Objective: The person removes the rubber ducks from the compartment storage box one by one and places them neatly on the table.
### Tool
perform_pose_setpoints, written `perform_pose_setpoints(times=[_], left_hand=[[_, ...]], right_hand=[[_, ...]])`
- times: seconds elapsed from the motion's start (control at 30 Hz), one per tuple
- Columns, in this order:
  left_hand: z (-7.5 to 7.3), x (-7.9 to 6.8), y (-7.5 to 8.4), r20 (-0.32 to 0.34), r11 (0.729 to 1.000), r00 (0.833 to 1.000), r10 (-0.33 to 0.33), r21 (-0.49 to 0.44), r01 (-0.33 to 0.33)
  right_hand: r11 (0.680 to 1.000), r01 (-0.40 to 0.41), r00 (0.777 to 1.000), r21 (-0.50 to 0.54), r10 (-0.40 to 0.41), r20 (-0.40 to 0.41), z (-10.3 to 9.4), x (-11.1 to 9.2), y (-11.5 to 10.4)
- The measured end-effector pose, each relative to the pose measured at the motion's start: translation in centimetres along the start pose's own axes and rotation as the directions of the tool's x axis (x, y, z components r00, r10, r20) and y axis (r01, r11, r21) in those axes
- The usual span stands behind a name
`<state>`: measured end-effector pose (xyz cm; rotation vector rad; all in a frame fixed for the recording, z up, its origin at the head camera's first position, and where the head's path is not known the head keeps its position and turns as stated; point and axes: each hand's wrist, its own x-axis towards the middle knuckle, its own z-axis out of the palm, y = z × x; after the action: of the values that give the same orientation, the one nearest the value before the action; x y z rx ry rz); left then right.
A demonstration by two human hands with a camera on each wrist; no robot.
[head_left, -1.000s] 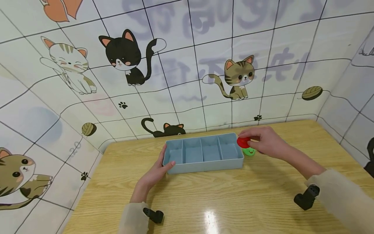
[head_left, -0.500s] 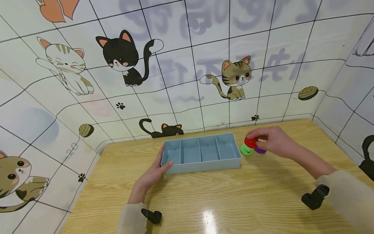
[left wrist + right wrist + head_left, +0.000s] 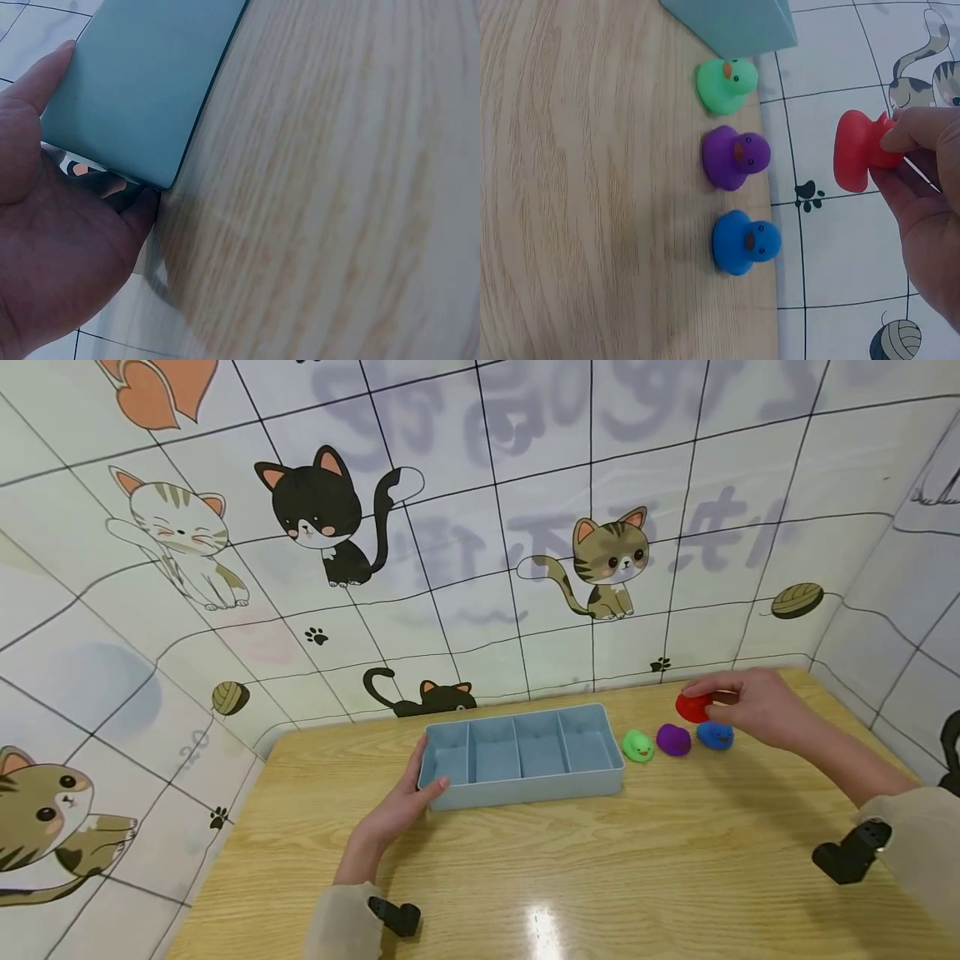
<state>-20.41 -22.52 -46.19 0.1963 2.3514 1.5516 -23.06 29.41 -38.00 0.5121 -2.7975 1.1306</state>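
Observation:
My right hand (image 3: 765,706) pinches a red rubber duck (image 3: 859,150) between thumb and fingertips, held above the table near its back edge. Below and to the left, a green rubber duck (image 3: 638,746), a purple rubber duck (image 3: 673,740) and a blue rubber duck (image 3: 715,735) stand in a row on the tabletop. Left of the row lies a blue-grey tray (image 3: 525,788) with several compartments, all bare inside. At the tray's left end my left hand (image 3: 397,802) grips it, thumb over the front rim and fingers along the end wall, as the left wrist view (image 3: 127,90) partly shows.
The wooden table (image 3: 480,877) meets a wall (image 3: 480,610) covered in cat drawings and grid lines behind the tray. Side walls close it in at left and right. Each sleeve carries a small black wrist camera (image 3: 851,852).
My right hand has moved to the right with the red duck, away from the tray's right end, uncovering the purple and blue ducks. My left hand keeps its grip on the tray.

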Motion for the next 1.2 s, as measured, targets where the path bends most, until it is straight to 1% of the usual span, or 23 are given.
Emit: perform_pose_setpoints(times=[0.23, 0.33, 0.53, 0.73, 0.87, 1.0, 1.13, 1.2], left_hand=[[0.2, 0.0, -0.1, -0.008, 1.000, 1.000, -0.002, -0.003, 0.002], [0.3, 0.0, 0.0, -0.003, 1.000, 1.000, -0.004, -0.002, 0.004], [0.3, 0.0, 0.1, -0.003, 1.000, 1.000, -0.003, -0.004, 0.003], [0.3, 0.0, 0.2, -0.006, 1.000, 1.000, -0.001, -0.012, 0.000], [0.3, 0.0, 0.2, -0.001, 1.000, 1.000, -0.001, -0.014, 0.001], [0.3, 0.1, 0.1, -0.003, 1.000, 1.000, -0.006, -0.012, 0.006], [0.2, 0.1, 0.0, -0.010, 1.000, 1.000, -0.010, -0.014, 0.010], [0.2, 0.1, 0.0, -0.007, 1.000, 1.000, -0.009, -0.013, 0.009]], right_hand=[[0.999, 0.023, 1.000, -0.039, -0.023, 0.006, -0.6, -0.1, 1.5], [0.997, 0.004, 1.000, -0.081, -0.005, -0.005, -0.9, -0.2, 2.3], [0.988, -0.057, 0.998, -0.141, 0.053, -0.035, -1.7, -0.2, 3.6], [0.983, -0.067, 0.996, -0.173, 0.056, -0.068, -2.4, -0.2, 4.8], [0.981, -0.098, 0.993, -0.167, 0.086, -0.074, -2.4, -0.7, 6.3], [0.979, -0.131, 0.991, -0.155, 0.125, -0.049, -2.0, -1.3, 7.9], [0.974, -0.164, 0.987, -0.156, 0.161, -0.028, -1.7, -1.6, 8.9], [0.970, -0.179, 0.984, -0.168, 0.176, -0.029, -1.5, -1.7, 9.2]])
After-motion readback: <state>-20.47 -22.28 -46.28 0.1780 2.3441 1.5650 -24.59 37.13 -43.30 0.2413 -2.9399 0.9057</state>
